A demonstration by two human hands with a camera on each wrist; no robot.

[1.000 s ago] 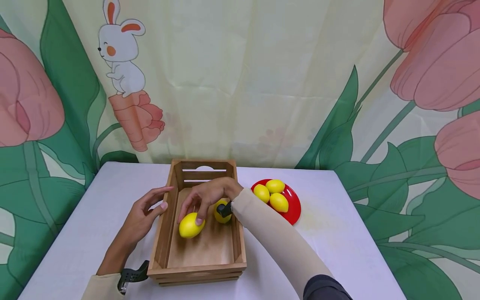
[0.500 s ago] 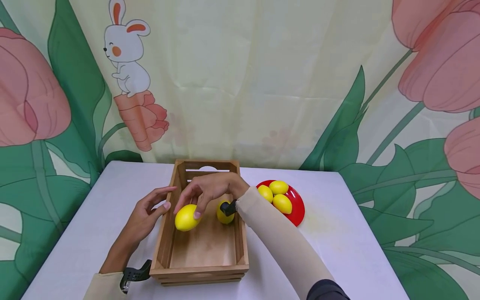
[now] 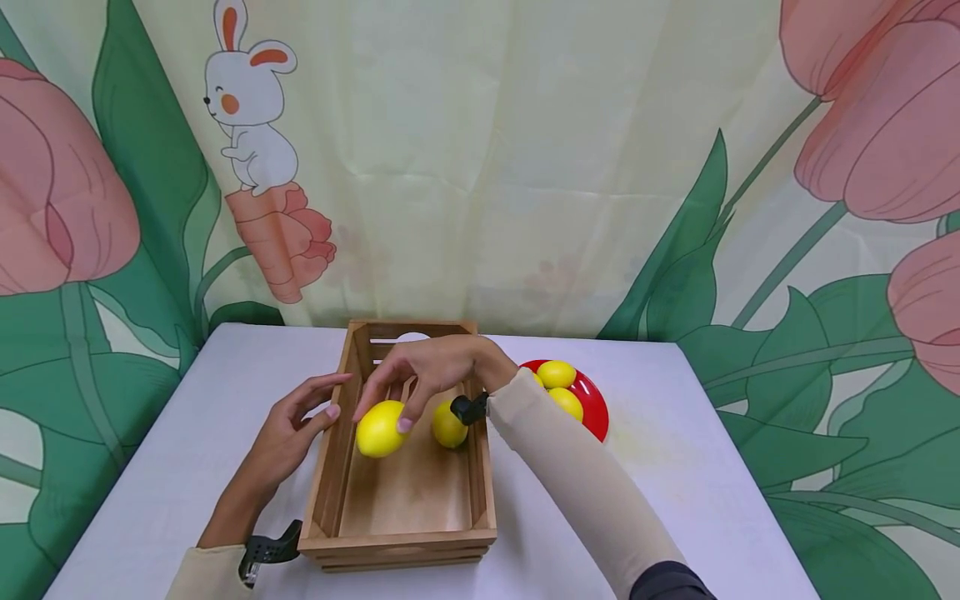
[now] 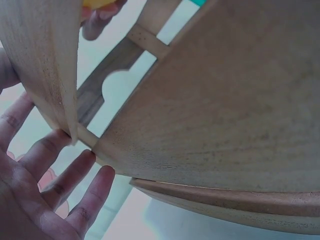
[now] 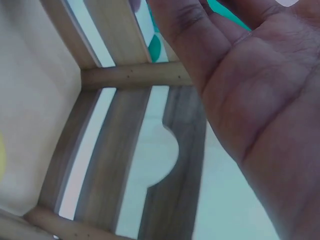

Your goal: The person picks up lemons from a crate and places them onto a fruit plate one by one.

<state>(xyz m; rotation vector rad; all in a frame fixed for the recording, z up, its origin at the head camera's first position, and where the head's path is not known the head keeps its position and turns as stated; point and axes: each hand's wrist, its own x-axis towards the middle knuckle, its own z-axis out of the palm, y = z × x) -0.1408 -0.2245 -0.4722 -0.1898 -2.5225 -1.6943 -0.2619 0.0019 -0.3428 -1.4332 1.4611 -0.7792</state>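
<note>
A yellow lemon [image 3: 381,429] is pinched between the thumb and fingers of my right hand [image 3: 427,371], above the floor of a wooden slatted crate [image 3: 397,542]. Another lemon [image 3: 450,425] lies inside the crate by its right wall, partly covered by the black strap at my right wrist. My left hand [image 3: 288,425] touches the crate's left side with its fingers extended. In the left wrist view, the left fingertips [image 4: 105,175] meet the crate's wood. The right wrist view shows my right palm [image 5: 270,110] near the crate's end slats [image 5: 115,160]; the held lemon is out of sight there.
A red plate [image 3: 596,417] with lemons [image 3: 557,374] stands right of the crate, partly hidden by my right sleeve [image 3: 585,483]. Both stand on a white-covered table [image 3: 675,467]. A curtain [image 3: 525,167] printed with tulips and a rabbit hangs behind.
My right hand has carried the lemon slightly toward the far end of the crate, first leftward, then a little back to the right. My left hand has stayed at the crate's side.
</note>
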